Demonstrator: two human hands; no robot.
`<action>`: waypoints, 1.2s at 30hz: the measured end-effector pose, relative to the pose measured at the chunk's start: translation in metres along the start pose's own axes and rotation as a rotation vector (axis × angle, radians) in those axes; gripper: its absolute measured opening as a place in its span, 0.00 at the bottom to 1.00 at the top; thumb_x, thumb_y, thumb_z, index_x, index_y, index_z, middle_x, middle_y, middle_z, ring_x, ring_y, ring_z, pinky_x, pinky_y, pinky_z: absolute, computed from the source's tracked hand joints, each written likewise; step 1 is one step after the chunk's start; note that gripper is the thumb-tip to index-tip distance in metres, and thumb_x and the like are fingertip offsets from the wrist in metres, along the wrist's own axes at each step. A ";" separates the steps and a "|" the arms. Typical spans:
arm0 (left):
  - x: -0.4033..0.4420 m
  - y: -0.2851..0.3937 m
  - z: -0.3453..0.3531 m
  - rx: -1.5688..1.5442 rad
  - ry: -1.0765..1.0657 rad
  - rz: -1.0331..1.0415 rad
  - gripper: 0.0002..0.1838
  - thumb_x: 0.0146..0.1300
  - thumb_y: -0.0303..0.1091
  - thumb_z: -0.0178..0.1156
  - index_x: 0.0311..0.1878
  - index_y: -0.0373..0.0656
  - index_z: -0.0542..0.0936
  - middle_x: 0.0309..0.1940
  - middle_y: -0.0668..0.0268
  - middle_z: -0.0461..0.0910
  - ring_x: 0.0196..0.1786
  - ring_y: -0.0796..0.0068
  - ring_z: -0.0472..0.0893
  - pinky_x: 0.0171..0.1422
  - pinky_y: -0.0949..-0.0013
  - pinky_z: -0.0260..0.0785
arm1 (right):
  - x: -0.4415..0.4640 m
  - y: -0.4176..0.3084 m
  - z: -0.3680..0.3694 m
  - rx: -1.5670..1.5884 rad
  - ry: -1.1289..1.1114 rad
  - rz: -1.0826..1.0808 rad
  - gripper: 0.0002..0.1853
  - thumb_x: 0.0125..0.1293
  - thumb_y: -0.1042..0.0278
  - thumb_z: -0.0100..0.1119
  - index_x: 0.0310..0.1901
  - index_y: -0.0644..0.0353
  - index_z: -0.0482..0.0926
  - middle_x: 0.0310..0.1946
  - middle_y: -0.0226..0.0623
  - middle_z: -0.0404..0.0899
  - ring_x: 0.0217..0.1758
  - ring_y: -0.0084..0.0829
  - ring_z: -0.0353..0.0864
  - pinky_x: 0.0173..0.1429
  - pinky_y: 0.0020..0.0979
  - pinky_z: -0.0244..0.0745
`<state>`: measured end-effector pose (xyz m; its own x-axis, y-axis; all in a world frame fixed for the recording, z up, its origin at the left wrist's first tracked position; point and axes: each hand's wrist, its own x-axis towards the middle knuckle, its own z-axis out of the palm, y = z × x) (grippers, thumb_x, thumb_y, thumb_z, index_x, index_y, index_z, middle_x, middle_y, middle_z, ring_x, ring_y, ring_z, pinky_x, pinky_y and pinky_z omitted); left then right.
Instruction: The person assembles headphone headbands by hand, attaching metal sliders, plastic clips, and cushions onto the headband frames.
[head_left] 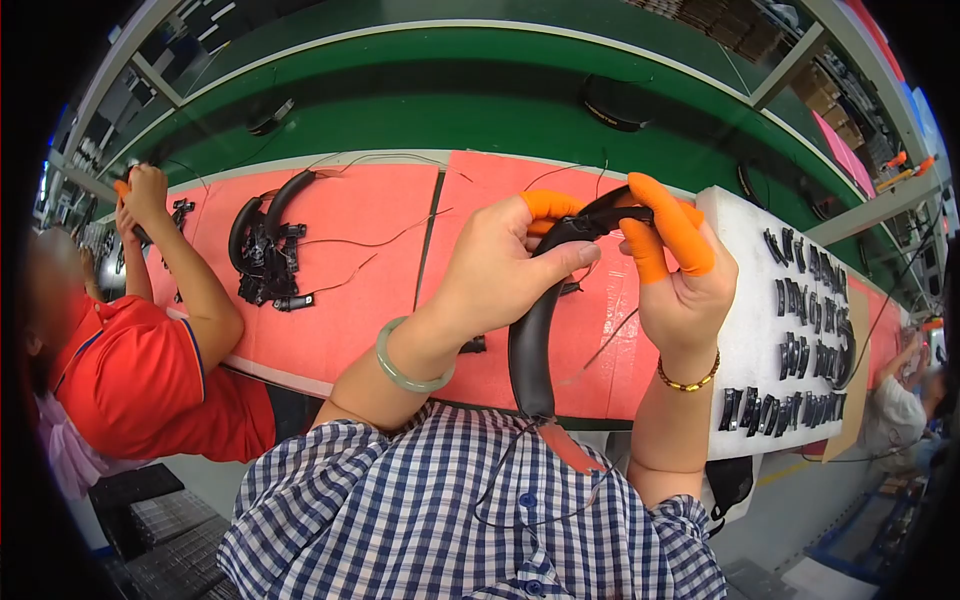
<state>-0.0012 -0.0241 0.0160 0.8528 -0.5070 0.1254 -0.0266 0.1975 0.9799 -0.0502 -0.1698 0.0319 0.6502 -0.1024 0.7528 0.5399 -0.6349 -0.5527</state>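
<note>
A black padded headphone headband (532, 350) is held up in front of my chest, its lower end close to my checked shirt. My left hand (490, 262) is closed around its upper part, thumb lying along the front. With orange-covered fingertips, my right hand (688, 285) pinches the curved top end. Thin dark wire (520, 524) loops from the lower end across the shirt, near a flat red strip (570, 450). What lies between the fingertips at the top end is partly hidden.
On the red-pink mat (370, 215) to the left lies a cluster of black headbands and small parts (268, 255) with loose wires. A white foam board (738, 250) at right bears rows of black pieces. A green conveyor (450, 110) carries a headband (612, 108). A red-shirted co-worker (150, 375) works at left.
</note>
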 end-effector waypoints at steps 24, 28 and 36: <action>0.015 0.031 -0.030 -0.291 -0.646 -0.317 0.14 0.55 0.27 0.59 0.43 0.32 0.73 0.32 0.62 0.76 0.30 0.78 0.76 0.35 0.77 0.69 | -0.002 -0.001 -0.014 0.406 -0.069 0.040 0.12 0.39 0.89 0.61 0.29 0.68 0.77 0.30 0.43 0.78 0.28 0.29 0.78 0.33 0.23 0.74; 0.010 0.035 -0.025 -0.259 -0.557 -0.249 0.15 0.49 0.27 0.64 0.40 0.32 0.75 0.33 0.62 0.77 0.35 0.78 0.76 0.39 0.77 0.69 | 0.001 0.003 -0.023 0.395 -0.156 0.074 0.12 0.39 0.88 0.62 0.30 0.67 0.77 0.27 0.40 0.77 0.27 0.25 0.76 0.30 0.21 0.72; 0.011 0.033 -0.025 0.056 -0.523 -0.102 0.11 0.54 0.32 0.61 0.38 0.35 0.75 0.30 0.68 0.75 0.33 0.83 0.72 0.38 0.79 0.65 | 0.002 0.007 -0.025 0.092 -0.265 -0.099 0.16 0.40 0.83 0.64 0.36 0.64 0.78 0.27 0.34 0.76 0.23 0.19 0.69 0.26 0.19 0.62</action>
<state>0.0208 -0.0022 0.0459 0.4791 -0.8745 0.0755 0.0027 0.0875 0.9962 -0.0587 -0.1934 0.0383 0.7026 0.1673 0.6916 0.6457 -0.5585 -0.5208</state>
